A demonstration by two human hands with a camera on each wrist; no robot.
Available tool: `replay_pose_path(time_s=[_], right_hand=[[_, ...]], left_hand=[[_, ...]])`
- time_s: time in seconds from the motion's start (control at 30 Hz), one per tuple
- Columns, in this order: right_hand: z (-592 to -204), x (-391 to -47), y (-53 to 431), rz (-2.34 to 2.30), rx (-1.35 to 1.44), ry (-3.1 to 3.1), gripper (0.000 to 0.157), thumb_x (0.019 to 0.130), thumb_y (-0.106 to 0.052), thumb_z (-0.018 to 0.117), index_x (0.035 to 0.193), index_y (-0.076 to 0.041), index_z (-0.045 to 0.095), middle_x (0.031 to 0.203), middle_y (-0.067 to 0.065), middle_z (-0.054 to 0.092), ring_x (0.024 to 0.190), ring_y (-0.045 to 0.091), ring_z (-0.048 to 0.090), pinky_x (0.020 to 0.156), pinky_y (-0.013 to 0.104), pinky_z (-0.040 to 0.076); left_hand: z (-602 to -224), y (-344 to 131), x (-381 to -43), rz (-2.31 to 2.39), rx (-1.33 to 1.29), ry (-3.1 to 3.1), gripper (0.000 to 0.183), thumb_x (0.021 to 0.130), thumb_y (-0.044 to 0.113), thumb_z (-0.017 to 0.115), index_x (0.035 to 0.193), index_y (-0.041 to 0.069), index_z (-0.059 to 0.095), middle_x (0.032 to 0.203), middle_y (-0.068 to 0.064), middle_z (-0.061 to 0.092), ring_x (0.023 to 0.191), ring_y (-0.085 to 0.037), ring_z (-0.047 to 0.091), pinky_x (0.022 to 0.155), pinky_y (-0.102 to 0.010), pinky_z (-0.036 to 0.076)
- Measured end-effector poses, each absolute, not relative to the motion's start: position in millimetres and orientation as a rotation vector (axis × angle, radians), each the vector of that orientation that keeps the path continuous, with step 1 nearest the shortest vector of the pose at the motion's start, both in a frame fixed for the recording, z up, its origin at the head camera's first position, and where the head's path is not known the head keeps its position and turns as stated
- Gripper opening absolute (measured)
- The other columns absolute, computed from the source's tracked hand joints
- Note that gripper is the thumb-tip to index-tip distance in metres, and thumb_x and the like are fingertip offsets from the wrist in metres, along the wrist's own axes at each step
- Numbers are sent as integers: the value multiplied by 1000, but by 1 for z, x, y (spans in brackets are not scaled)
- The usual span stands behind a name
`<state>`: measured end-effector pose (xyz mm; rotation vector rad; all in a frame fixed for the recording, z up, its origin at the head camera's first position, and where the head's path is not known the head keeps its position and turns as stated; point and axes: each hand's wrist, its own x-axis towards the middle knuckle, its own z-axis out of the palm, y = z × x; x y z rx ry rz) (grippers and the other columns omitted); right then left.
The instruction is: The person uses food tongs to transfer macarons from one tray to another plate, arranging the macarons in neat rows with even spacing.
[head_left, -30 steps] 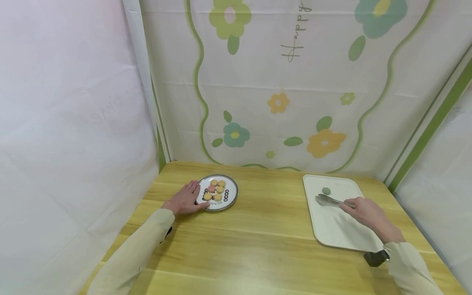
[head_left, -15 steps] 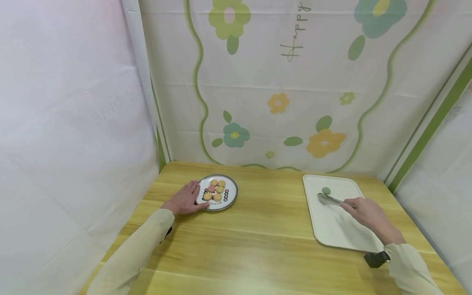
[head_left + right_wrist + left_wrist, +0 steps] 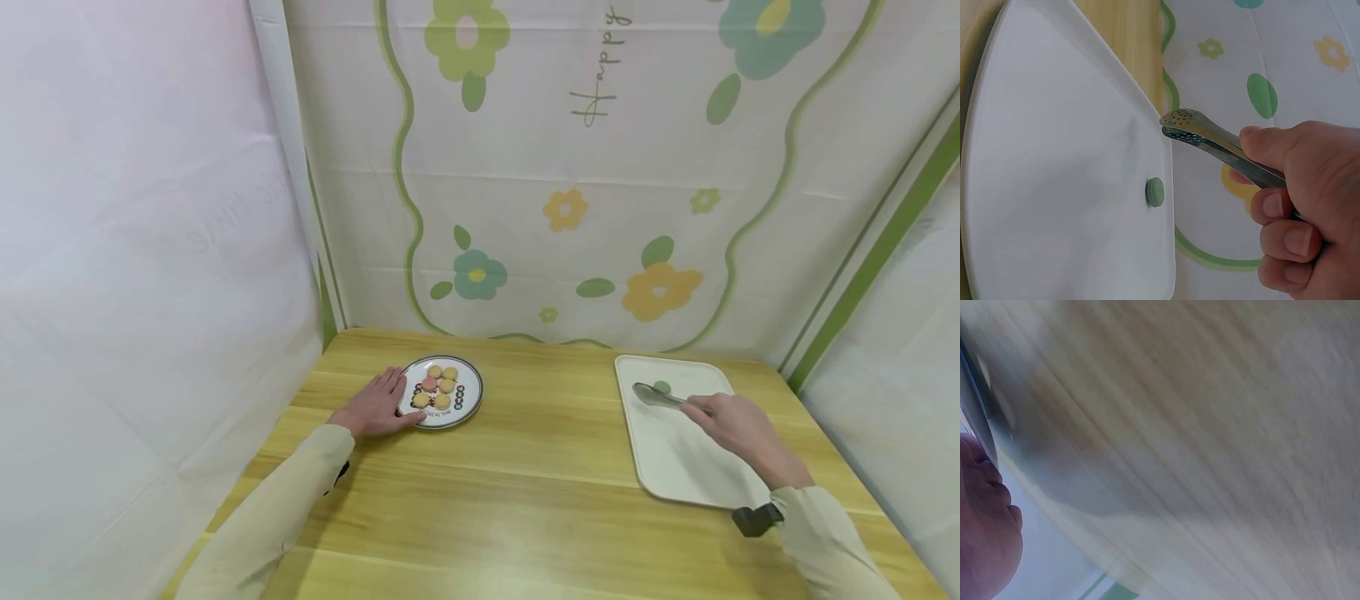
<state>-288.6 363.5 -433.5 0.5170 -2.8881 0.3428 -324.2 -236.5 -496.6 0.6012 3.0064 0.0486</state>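
Note:
My right hand (image 3: 738,429) grips metal tongs (image 3: 656,395) with perforated heads, held above a cream rectangular tray (image 3: 697,475). A green macaron (image 3: 1155,192) lies on that tray near its far edge. In the right wrist view the heads of the tongs stand close together, apart from the macaron; I cannot see anything held between them. On the left, my left hand (image 3: 378,406) rests at the edge of a round white plate (image 3: 471,400), fingers and thumb spread along the rim. Several yellow macarons (image 3: 443,402) and one pink macaron (image 3: 429,383) lie on the plate.
The wooden table (image 3: 525,467) stretches between plate and tray. Behind it hangs a white curtain (image 3: 517,150) printed with flowers, and white sheets (image 3: 150,250) close off the sides.
My right hand has moved slightly left and up in the head view with the tongs, whose heads now partly cover the green macaron there. The left hand and plate stay put.

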Motion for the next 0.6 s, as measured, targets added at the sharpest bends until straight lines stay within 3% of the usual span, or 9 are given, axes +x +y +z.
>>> replay_pose_path(time_s=[0.23,0.33,0.47,0.53,0.6], right_hand=[[-432,-292,355,353,543,-2862,35,95,-37,50,64,-23,50,52,-9,29,49,10,30,45,26,22],[-429,-293,349,361,556,-2849,29,95,-36,51,72,-22,61,54,-9,42,51,11,37,47,27,28],[-425,-294,340,382,564,-2835,25,93,-35,55,91,-18,73,68,-2,65,57,14,50,51,31,39],[-424,-294,334,393,572,-2822,25,92,-35,56,94,-18,74,73,-1,68,58,14,51,52,32,41],[-424,-296,327,399,588,-2813,24,92,-35,56,88,-18,73,66,-3,63,54,12,45,50,31,38]], left_hand=[[-495,-237,-323,44,590,3008,101,84,74,32,144,-6,20,152,-23,12,141,-36,9,114,-47,13],[-496,-236,-323,39,605,3009,102,84,75,31,144,-7,20,151,-25,13,141,-36,10,114,-48,14],[-496,-236,-323,63,620,3010,102,84,75,31,143,-8,21,150,-26,15,140,-38,11,113,-48,15],[-496,-236,-323,87,626,3010,101,85,73,33,142,-10,22,150,-27,15,140,-39,11,113,-50,15],[-496,-236,-323,89,620,3014,101,85,72,34,142,-10,22,150,-27,15,140,-39,12,113,-49,15]])
